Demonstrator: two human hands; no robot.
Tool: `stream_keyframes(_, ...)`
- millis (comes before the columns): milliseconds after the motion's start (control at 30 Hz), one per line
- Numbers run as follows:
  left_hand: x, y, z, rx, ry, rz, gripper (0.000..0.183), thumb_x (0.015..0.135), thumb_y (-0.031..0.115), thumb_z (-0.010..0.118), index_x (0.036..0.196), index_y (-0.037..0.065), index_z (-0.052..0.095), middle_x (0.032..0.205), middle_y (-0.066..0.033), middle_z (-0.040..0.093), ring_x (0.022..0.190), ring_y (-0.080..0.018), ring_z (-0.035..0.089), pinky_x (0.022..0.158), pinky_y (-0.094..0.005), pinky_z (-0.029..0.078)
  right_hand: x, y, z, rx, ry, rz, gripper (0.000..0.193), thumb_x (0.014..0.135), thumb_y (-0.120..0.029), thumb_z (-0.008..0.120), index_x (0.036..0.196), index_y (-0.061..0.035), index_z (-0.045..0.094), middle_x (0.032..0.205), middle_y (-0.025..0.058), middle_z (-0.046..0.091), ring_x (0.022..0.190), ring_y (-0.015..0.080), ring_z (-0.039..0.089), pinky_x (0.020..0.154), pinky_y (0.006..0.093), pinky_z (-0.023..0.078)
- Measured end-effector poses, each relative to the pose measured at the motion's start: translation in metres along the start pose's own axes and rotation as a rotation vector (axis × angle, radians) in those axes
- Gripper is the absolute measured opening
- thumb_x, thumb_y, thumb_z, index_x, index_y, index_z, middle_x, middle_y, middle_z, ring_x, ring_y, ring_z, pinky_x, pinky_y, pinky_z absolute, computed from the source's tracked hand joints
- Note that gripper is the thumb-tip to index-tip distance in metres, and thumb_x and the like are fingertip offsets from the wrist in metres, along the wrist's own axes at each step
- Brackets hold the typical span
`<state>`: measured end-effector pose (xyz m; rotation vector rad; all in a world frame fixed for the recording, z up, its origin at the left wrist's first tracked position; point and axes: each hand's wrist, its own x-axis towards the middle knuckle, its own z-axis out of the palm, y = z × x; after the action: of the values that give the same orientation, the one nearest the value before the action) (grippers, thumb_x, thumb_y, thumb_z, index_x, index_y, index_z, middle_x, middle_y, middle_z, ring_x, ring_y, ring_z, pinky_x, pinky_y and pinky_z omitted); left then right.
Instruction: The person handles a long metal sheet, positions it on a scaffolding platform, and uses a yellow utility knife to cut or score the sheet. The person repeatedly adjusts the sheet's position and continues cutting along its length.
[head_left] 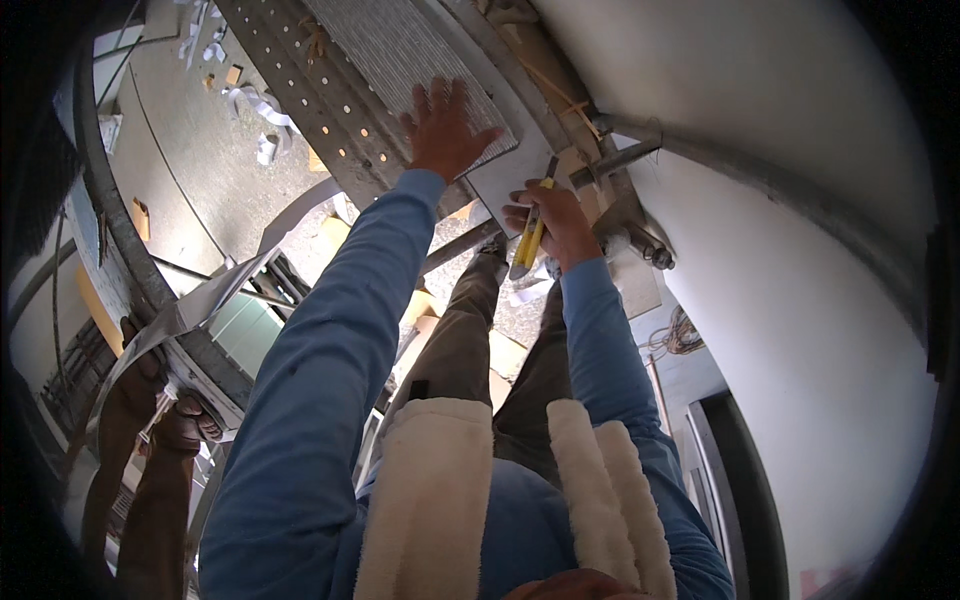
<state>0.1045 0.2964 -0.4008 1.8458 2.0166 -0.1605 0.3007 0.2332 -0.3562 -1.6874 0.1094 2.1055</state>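
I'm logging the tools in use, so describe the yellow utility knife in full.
The yellow utility knife is slim and long, its handle apparently plastic. A narrow dark tip, probably the blade, shows at the far end; the near end looks pale grey. It slants, far end leaning to the right and near end toward the person's body. The right hand grips it around the middle, hiding part of the handle. Nothing else visibly touches it. Finer details are too small to tell.
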Motion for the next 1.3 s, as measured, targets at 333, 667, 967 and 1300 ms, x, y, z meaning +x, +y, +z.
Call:
stream_keyframes(333,0.005,0.007,-0.015,0.0,-0.046,-0.03,0.112,0.081,0.069,0.074,0.163,0.014,0.023,0.169,-0.0222,0.015,0.156,-0.0501,0.006,0.117,-0.0738,0.021,0.021,-0.037,0.028,-1.228,0.15,-0.906,0.037,0.105,-0.028,0.05,0.135,-0.0063,0.05,0.103,0.031,0.069,0.091,0.047,0.07,0.077,0.0587,0.055)
stream_keyframes(667,0.003,0.009,-0.018,-0.004,-0.098,-0.06,0.108,0.082,0.066,0.074,0.164,0.016,0.024,0.17,-0.021,0.012,0.156,-0.0507,0.004,0.116,-0.0759,0.018,0.055,-0.081,0.057,-1.603,0.058,-0.679,0.034,0.105,-0.028,0.052,0.124,0.0001,0.05,0.105,0.0323,0.069,0.102,0.0528,0.066,0.089,0.0608,0.049)
stream_keyframes(967,0.007,0.007,-0.012,0.042,-0.107,-0.044,0.11,0.081,0.069,0.073,0.164,0.016,0.023,0.171,-0.0203,0.009,0.155,-0.0533,0.004,0.115,-0.0773,0.02,0.071,-0.073,0.052,-1.718,0.04,-0.725,0.035,0.101,-0.019,0.047,0.13,0.0001,0.052,0.111,0.0295,0.071,0.107,0.0469,0.068,0.093,0.058,0.053)
stream_keyframes(1300,0.008,0.006,-0.012,0.062,-0.129,-0.033,0.109,0.085,0.072,0.066,0.165,0.015,0.018,0.17,-0.0231,0.009,0.154,-0.0545,0.003,0.114,-0.0778,0.021,-0.015,-0.077,-0.048,-1.715,0.026,-0.615,0.033,0.1,-0.021,0.052,0.122,0.0035,0.049,0.103,0.034,0.069,0.092,0.0529,0.068,0.084,0.0608,0.054)
